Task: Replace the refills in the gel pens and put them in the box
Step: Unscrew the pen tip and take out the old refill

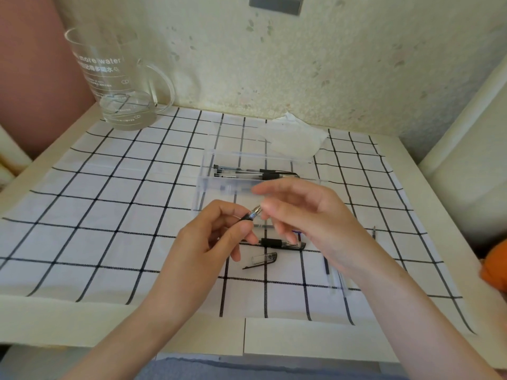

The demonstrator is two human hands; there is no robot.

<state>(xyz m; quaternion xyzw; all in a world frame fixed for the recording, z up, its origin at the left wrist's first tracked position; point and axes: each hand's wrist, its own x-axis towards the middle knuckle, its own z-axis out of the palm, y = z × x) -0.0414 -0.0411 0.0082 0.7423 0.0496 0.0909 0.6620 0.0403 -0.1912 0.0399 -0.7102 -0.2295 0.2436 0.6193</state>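
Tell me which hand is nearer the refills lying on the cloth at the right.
Right. The right hand hovers just up-left of the refills, its wrist crossing over them; the left hand holds a pen piece farther left.

The left hand (pixel 208 242) grips a gel pen (pixel 251 216), the right hand (pixel 310 215) pinches its tip, near the box (pixel 233 185).
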